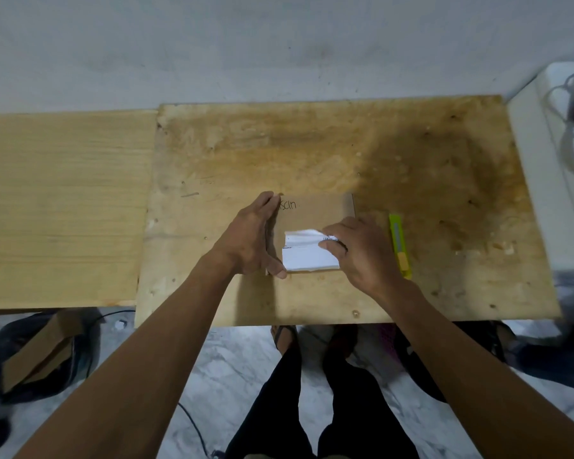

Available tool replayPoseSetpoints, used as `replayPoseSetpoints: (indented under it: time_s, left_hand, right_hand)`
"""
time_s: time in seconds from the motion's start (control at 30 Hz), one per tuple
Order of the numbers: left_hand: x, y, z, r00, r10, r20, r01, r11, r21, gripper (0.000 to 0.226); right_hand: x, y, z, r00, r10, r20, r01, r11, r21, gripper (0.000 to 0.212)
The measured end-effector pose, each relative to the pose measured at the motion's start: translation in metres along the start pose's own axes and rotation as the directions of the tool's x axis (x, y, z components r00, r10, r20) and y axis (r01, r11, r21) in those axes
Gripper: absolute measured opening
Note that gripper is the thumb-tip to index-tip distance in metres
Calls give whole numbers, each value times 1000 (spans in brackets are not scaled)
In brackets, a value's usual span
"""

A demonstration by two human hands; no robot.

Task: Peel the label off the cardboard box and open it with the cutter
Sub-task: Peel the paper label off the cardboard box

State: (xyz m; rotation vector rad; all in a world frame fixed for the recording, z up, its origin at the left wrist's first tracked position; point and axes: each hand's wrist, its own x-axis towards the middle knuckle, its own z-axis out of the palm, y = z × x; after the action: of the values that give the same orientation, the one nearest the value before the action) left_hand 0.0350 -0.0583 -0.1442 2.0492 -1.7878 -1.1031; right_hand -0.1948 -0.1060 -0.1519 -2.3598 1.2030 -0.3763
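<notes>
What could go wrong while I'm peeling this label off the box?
The white label is already creased and only partly lifted, so it may tear and leave scraps on the cardboard box. The left hand braces just one side, so a harder pull by the right hand might slide the box into the yellow cutter lying close beside it.

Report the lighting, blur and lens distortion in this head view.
Head view: dim, even light; a dark shadow patch on the plywood table beyond the cutter; the right hand and label slightly motion-blurred; wide-angle bending bows the table edges and stretches the forearms.
</notes>
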Motion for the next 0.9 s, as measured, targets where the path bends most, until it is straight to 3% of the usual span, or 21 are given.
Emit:
replayPoseSetpoints:
  time_s: [0.1,0.3,0.57,0.9]
  left_hand:
    - [0,-2,0,1000,9,2,-9,1000,6,152]
    - [0,-1,1,1000,26,-2,-26,999,24,150]
    - [1,-3,2,999,40,7,-41,997,71,154]
    - [-1,3,0,999,46,3,-46,996,77,150]
  right_hand:
    - [-3,-3,1,999,-49,8,49,999,-18,19]
    - [-5,3,4,999,44,6,-44,979,198,12]
    - [-3,13,-4,994,-52,93,20,949,315,11]
    - [-10,23,-15,936,60,348,-238,835,496,9]
